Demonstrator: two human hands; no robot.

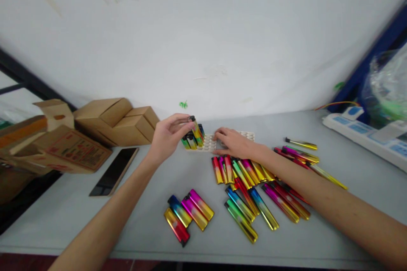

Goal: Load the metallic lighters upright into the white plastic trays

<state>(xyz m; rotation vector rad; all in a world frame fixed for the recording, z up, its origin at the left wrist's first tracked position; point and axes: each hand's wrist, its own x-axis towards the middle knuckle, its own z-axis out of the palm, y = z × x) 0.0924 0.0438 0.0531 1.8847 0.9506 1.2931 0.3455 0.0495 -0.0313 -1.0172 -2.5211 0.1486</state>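
Four lighters (188, 217) lie side by side nearest the table's (79, 216) front edge, with a larger loose pile (260, 186) to their right. Left hand (167, 137) pinches one lighter (196, 130) by its top, fingers closed narrow around it, holding it tilted over the white tray's (210, 143) left end, where other lighters (189, 140) stand upright. Right hand (233, 143) rests palm-down on the tray, fingers flat and slightly spread, holding nothing. Cardboard boxes (114, 120) and a phone (114, 171) sit to the left.
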